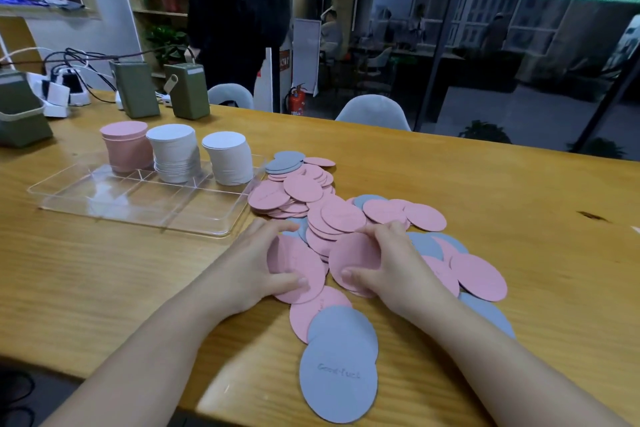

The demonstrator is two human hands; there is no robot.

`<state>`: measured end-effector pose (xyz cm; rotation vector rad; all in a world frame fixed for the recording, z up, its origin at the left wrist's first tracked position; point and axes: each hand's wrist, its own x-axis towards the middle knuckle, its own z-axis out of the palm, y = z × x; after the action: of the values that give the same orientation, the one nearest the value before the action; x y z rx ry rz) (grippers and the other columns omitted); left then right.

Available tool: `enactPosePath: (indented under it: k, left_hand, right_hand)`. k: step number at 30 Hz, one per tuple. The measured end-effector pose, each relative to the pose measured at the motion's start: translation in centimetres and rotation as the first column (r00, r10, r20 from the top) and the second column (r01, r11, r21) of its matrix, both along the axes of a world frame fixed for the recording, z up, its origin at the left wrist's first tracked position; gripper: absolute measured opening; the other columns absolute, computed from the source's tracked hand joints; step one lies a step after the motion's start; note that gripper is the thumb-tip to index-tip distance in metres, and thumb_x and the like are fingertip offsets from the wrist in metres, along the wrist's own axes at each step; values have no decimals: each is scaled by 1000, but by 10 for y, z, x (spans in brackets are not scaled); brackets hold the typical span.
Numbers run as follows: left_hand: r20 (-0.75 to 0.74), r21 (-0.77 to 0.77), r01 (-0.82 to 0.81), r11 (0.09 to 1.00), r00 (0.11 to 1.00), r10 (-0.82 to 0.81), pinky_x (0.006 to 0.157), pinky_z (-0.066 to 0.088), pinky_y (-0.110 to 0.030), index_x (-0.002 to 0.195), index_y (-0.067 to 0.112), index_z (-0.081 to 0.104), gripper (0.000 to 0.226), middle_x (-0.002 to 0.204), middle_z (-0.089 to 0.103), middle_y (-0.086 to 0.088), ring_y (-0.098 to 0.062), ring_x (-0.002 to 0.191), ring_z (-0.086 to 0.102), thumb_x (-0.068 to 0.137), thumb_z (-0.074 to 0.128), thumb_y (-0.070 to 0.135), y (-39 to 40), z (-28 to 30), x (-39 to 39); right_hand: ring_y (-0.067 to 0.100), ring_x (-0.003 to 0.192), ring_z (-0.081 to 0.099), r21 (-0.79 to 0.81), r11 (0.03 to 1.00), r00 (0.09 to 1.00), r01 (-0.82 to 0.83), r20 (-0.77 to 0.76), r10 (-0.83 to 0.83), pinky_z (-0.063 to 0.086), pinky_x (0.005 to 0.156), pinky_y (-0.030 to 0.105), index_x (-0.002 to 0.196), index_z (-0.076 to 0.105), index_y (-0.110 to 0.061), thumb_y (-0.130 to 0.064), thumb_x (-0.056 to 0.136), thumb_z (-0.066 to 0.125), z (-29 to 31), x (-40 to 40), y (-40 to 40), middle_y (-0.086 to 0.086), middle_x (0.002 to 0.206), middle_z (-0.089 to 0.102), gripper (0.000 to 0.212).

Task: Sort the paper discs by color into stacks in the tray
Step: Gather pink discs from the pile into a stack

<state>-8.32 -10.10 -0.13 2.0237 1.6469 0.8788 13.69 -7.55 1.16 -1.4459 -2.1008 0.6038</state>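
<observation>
A loose pile of pink paper discs [341, 215] and blue-grey paper discs [339, 381] spreads over the wooden table. My left hand [254, 267] holds a pink disc [299, 270] between thumb and fingers. Just to its right, my right hand [393, 262] pinches another pink disc [353, 258]. To the left stands a clear compartment tray [104, 210]. Its far row carries a pink stack [126, 146] and two white stacks [175, 152] [228, 158]. The near compartments hold nothing.
Green boxes [187, 90] and chargers with cables [62, 90] stand along the table's far left. Two grey chairs [372, 113] sit behind the table, and a person in dark clothes [235, 10] stands beyond. The table's near edge runs under my forearms.
</observation>
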Motion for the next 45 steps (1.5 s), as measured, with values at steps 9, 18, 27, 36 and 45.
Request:
enactPosePath:
  k: [9, 18, 27, 36, 45]
  left_hand:
    - [-200, 60, -79, 995, 976, 90, 92, 32, -24, 125, 25, 52, 46, 110, 47, 5, -18, 114, 43, 88, 45, 52, 10, -9, 5]
    - [313, 156, -183, 971, 941, 127, 68, 39, -4, 81, 32, 61, 16, 82, 67, 20, 13, 80, 55, 83, 70, 19, 3, 4, 6]
    - [303, 150, -99, 984, 952, 50, 73, 36, -2, 102, 31, 55, 16, 101, 62, 21, 16, 90, 52, 91, 59, 19, 3, 2, 10]
    - [261, 171, -97, 981, 964, 50, 77, 34, -1, 109, 28, 51, 25, 104, 57, 21, 17, 96, 50, 90, 60, 14, 3, -1, 11]
    - [300, 290, -245, 925, 941, 155, 67, 37, -8, 95, 23, 51, 19, 87, 58, 16, 5, 82, 51, 80, 53, 35, 3, 2, 0]
  right_hand:
    - [14, 84, 52, 75, 995, 961, 62, -274, -39, 37, 69, 11, 89, 55, -16, -19, 95, 51, 1, 5, 6, -3, 91, 59, 8]
    - [13, 54, 54, -99, 995, 891, -10, -452, -36, 46, 54, 33, 81, 53, -15, -17, 88, 63, -1, -9, -1, -5, 64, 57, 12]
    - [14, 49, 53, -184, 983, 889, -26, -454, -62, 41, 40, 20, 80, 53, 1, -10, 89, 61, -3, -25, -1, 11, 65, 57, 16]
    - [14, 86, 48, 152, 977, 987, -152, -36, 160, 35, 75, 22, 89, 64, -10, -18, 95, 50, -5, -34, -6, 2, 91, 51, 18]
    - [16, 89, 54, -90, 976, 957, -199, 195, 213, 48, 81, 32, 96, 64, -11, -42, 73, 73, 20, -33, -21, 3, 94, 58, 40]
